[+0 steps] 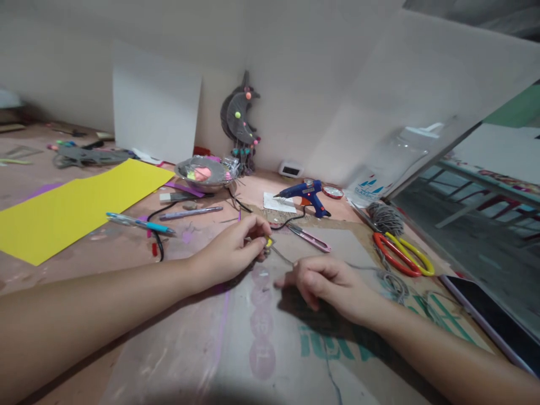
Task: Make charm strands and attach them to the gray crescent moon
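Note:
My left hand [238,247] is closed in a pinch around a small yellow piece [269,242] with grey strands about it; the fingers hide most of it. From this piece a grey yarn [282,256] runs across to my right hand [327,279], whose fingers are curled over it, with the index finger pointing left. Past the right hand the strand goes on to loose yarn loops [394,284] and a grey yarn ball [386,218]. Both hands are just above a clear plastic sheet [177,337] on the table.
Behind the hands are a blue glue gun [310,194], a pink-handled snipper [310,238] and a metal bowl [206,174]. Scissors [400,253] and a phone [493,320] lie right. Pens [141,223] and yellow card [84,208] lie left. A decorated grey moon [240,118] leans on the wall.

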Motion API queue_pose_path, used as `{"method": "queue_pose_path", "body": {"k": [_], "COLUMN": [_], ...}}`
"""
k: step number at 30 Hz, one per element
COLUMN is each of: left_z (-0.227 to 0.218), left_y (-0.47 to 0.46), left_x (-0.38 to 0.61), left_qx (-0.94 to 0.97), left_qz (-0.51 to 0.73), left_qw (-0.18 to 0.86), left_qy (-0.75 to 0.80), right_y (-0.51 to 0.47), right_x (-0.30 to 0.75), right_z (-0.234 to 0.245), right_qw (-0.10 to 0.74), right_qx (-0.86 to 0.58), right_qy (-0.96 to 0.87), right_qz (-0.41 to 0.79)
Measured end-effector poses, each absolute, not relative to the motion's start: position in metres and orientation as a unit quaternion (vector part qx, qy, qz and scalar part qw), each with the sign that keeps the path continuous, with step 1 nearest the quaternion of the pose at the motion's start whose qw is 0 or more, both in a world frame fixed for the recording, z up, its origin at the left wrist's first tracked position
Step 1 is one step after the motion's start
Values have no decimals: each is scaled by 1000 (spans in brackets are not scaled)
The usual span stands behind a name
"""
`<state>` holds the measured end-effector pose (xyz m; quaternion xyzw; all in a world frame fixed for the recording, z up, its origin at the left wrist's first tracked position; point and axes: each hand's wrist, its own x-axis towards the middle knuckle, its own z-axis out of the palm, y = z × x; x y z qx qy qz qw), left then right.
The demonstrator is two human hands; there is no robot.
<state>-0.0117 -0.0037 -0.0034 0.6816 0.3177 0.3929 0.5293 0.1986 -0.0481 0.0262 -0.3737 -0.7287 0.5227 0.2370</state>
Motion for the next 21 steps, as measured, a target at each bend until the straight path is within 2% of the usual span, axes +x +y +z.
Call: {"method": "queue_pose_path", "body": {"k": [3, 6, 10, 12, 15, 18, 21], "left_z": [-1, 1, 0, 0, 1, 2, 0], "left_y": [-4, -4, -1, -1, -1, 0, 3], "left_x": [-13, -13, -12, -12, -12, -12, -11], "left_qx": [667, 655, 645, 643, 630, 608, 573], "left_qz": [422, 465, 479, 480, 480, 490, 507], "left_qw": [517, 479, 473, 474, 489, 504, 539], "left_qy": [330, 354, 363, 363, 365, 368, 352], "right_y": [-46, -37, -23, -18, -13, -12, -14], "right_x": [196, 196, 196, 194, 192, 193, 195], "right_z": [31, 31, 20, 12, 3, -1, -3], "right_qw": [251, 301, 221, 191, 199, 246, 340], "right_qx": [-435, -493, -470, -469, -477, -505, -508], "right_qy": [-736, -779, -846, -856, -849, -816, -761], "right_qz": [453, 242, 126, 107, 110, 138, 217]}}
